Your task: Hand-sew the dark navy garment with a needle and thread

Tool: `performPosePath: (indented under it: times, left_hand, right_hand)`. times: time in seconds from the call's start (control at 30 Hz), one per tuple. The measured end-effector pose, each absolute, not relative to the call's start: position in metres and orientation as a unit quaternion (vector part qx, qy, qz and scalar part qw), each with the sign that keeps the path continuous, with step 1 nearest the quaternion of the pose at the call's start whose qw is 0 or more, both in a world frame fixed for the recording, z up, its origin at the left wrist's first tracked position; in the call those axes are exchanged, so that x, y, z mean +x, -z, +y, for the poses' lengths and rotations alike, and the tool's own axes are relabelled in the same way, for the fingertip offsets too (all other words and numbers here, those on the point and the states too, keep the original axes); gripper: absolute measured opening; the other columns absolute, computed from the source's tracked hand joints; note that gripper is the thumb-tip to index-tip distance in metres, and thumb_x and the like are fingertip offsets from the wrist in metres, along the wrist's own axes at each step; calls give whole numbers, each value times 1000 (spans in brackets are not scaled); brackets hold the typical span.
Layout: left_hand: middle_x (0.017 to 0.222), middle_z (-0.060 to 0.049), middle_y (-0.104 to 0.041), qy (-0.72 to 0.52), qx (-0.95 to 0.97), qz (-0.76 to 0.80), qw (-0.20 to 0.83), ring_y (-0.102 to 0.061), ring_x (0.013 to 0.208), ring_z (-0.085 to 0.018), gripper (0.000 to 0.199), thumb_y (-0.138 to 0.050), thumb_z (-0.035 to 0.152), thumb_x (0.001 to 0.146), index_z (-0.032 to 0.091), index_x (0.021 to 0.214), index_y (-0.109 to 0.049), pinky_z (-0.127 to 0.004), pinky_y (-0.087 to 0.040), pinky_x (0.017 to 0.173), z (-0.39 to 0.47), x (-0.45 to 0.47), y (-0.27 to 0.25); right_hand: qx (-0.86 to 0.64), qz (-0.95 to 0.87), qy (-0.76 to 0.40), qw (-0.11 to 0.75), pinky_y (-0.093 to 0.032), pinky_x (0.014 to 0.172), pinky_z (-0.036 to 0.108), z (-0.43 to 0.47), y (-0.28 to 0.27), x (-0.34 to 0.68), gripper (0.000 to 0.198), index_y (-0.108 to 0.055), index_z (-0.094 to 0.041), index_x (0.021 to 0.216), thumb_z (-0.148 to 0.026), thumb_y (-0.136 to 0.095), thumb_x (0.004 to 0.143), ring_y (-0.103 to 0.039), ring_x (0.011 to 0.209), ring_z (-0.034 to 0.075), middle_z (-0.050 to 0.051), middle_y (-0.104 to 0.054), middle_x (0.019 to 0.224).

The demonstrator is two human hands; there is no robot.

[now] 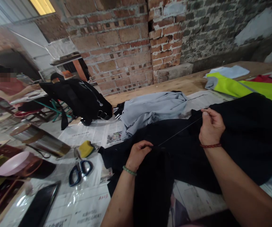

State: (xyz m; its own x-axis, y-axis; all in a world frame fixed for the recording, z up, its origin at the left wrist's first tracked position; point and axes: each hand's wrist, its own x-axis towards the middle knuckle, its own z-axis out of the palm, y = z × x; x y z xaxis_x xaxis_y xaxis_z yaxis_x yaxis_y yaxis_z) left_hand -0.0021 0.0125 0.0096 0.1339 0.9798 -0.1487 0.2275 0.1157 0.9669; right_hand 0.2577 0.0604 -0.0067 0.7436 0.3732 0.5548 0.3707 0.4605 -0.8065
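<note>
A large black cloth (pixel 192 157) lies across the table and hangs over its near side. My left hand (pixel 138 154), with a green bead bracelet at the wrist, pinches a fold of this cloth between thumb and fingers. Higher and to the right, my right hand (pixel 212 126) is closed in a pinch on a thin pale thread (pixel 179 130). Taut and slanting, the thread runs from near my left fingertips up to my right hand. Whether a needle is between the right fingers is too small to tell. Blue-handled scissors (pixel 81 170) rest left of the cloth.
Newspaper (pixel 86 205) covers the table. At the left are a phone (pixel 40 205), a pink-lidded cup (pixel 15 164), a metal flask (pixel 40 140) and a yellow sponge (pixel 86 149). Behind lie a black bag (pixel 81 97), grey clothing (pixel 150 108) and neon-yellow fabric (pixel 251 90). Another person (pixel 6 90) sits far left.
</note>
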Motion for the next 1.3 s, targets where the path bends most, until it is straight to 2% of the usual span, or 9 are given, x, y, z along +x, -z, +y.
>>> performPosePath:
  times: [0.13, 0.27, 0.4, 0.53, 0.7, 0.97, 1.07, 1.17, 1.3]
  left_hand:
    - [57, 3, -57, -367, 556, 541, 513, -47, 50, -8, 12, -60, 21, 60, 16, 69, -66, -19, -34, 49, 12, -1, -11]
    - [60, 2, -60, -363, 572, 535, 504, -51, 54, -10, 12, -63, 25, 59, 17, 68, -67, -21, -37, 53, 11, 0, -12]
    - [65, 1, -62, -360, 610, 515, 482, -54, 59, -11, 10, -63, 23, 61, 17, 68, -67, -21, -40, 57, 10, 0, -14]
    - [68, 0, -63, -357, 645, 496, 459, -55, 63, -12, 9, -62, 19, 63, 17, 70, -67, -21, -42, 60, 8, 0, -16]
    - [69, 0, -63, -360, 660, 493, 438, -56, 65, -12, 9, -61, 16, 63, 17, 69, -67, -21, -42, 62, 8, 1, -17]
    - [70, 0, -64, -361, 669, 486, 431, -57, 66, -12, 10, -59, 15, 65, 18, 70, -67, -22, -43, 65, 7, 1, -17]
    - [70, 0, -64, -362, 672, 483, 429, -57, 67, -12, 9, -59, 14, 64, 18, 70, -66, -22, -43, 65, 7, 2, -18]
    - [70, 0, -64, -358, 672, 481, 434, -57, 67, -12, 10, -59, 13, 65, 17, 70, -66, -22, -43, 66, 7, 3, -19]
    - [70, 0, -64, -348, 683, 479, 427, -57, 68, -12, 10, -58, 13, 65, 17, 70, -66, -22, -43, 68, 6, 2, -19]
  right_hand:
    - [-534, -430, -42, 727, -44, 81, 37, 52, 4, 252, 21, -59, -17, 92, -30, -48, 80, -58, 85, 17, 4, -62, 87]
    - [-471, -639, -155, 588, -47, 65, 27, 38, 4, 226, 19, -59, -22, 94, -23, -45, 82, -57, 61, 11, 0, -58, 70]
    - [-377, -786, -158, 464, -45, 65, 24, 27, 9, 200, 29, -57, -24, 100, -11, -38, 83, -56, 73, 11, 3, -57, 85]
    - [-356, -836, -97, 407, -42, 69, 29, 24, 12, 192, 30, -59, -24, 96, -7, -40, 80, -53, 80, 14, 5, -57, 87]
    - [-363, -844, -55, 391, -37, 69, 30, 25, 12, 193, 28, -61, -25, 93, -7, -44, 79, -51, 78, 14, 4, -58, 86]
    - [-360, -855, -58, 370, -35, 69, 30, 22, 9, 191, 26, -61, -24, 93, -9, -42, 81, -50, 77, 14, 4, -58, 87]
    - [-349, -851, -106, 377, -36, 72, 31, 20, 8, 189, 26, -59, -22, 94, -9, -40, 82, -51, 78, 14, 4, -60, 85]
    - [-345, -818, -200, 415, -40, 72, 29, 18, 9, 184, 25, -60, -21, 92, -9, -41, 81, -53, 77, 13, 2, -62, 80]
    - [-412, -719, -307, 468, -44, 68, 25, 18, 11, 180, 19, -61, -22, 83, -13, -45, 78, -57, 72, 12, 1, -62, 75]
